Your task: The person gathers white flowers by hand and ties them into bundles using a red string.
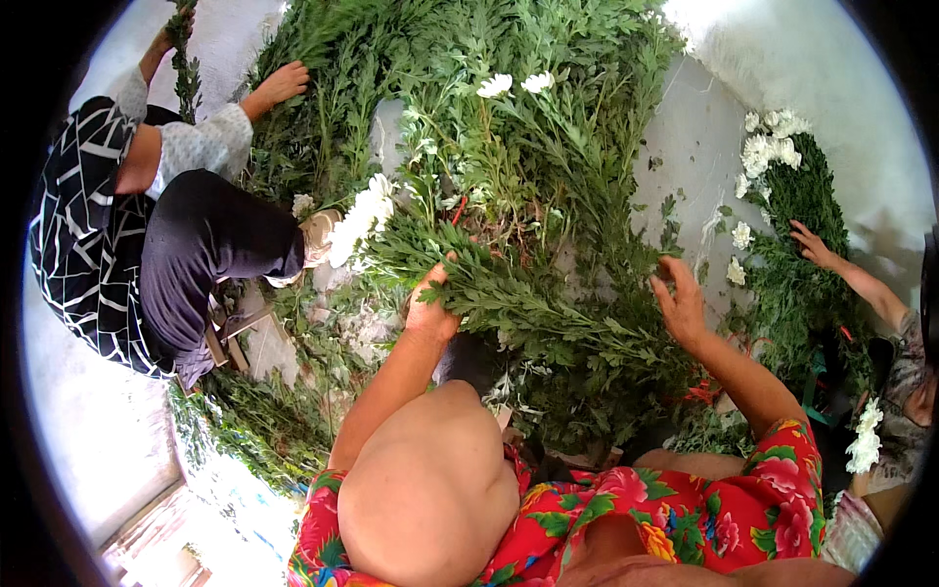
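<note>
My left hand (433,312) is closed around a bundle of leafy chrysanthemum stems (543,308). White chrysanthemum blooms (364,219) form the bundle's head at the left, and its stems slant down to the right across my lap. To the right, my right hand (682,302) is raised beside the greenery, thumb and fingers curved apart. A small leafy sprig (669,231) is just beyond its fingertips; whether they touch it I cannot tell. Beyond the bundle lies a broad heap of cut chrysanthemum stems (469,44), with two white blooms (517,84) on top.
At left, a seated person (213,227) reaches one hand into the heap and lifts a stem with the other. Another person's hand (818,246) rests on a flower pile (799,191) at right. Loose leaves litter the grey floor (678,132). A wooden stool (235,337) is at left.
</note>
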Available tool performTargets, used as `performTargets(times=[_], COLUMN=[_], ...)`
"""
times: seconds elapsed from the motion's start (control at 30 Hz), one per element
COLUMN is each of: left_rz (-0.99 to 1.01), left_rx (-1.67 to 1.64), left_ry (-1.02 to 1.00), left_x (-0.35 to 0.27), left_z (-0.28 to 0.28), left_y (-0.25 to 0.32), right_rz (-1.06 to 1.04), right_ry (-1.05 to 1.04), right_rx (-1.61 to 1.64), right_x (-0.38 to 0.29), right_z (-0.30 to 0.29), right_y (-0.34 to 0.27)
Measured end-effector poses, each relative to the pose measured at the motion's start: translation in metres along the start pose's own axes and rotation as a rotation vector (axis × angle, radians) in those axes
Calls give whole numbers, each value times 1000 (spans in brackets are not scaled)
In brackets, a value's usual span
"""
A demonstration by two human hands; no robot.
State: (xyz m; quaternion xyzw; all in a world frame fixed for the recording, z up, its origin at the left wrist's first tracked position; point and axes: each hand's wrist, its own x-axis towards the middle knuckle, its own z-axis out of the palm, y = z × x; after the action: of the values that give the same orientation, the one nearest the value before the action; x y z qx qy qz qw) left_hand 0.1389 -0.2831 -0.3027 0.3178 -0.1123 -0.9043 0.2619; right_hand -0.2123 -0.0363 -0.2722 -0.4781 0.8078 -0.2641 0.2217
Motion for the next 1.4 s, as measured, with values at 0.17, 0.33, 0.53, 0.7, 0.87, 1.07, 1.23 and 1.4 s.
performTargets(times=[0.17, 0.33, 0.53, 0.7, 0.87, 1.07, 1.23, 1.4], left_rz=[-26, -32, 11, 5, -13, -8, 67, 44], left_rx=[-14, 7, 8, -56, -57, -27, 9, -61], left_ry=[6, -56, -87, 75, 5, -45, -24, -85], left_x=[7, 7, 6, 5, 3, 3, 4, 10], left_z=[-1, 2, -2, -4, 3, 12, 24, 34], left_y=[-1, 2, 0, -2, -2, -2, -6, -2], right_rz=[-206, -128, -85, -287, -479, -580, -609, -576], right_ry=[-31, 176, 333, 256, 203, 129, 13, 121], right_rx=[-52, -365, -60, 211, 60, -196, -298, -134], right_x=[66, 109, 117, 72, 48, 37, 34, 61], right_z=[29, 77, 64, 54, 72, 82, 77, 54], right_y=[-59, -87, -87, -123, -155, -159, -170, -137])
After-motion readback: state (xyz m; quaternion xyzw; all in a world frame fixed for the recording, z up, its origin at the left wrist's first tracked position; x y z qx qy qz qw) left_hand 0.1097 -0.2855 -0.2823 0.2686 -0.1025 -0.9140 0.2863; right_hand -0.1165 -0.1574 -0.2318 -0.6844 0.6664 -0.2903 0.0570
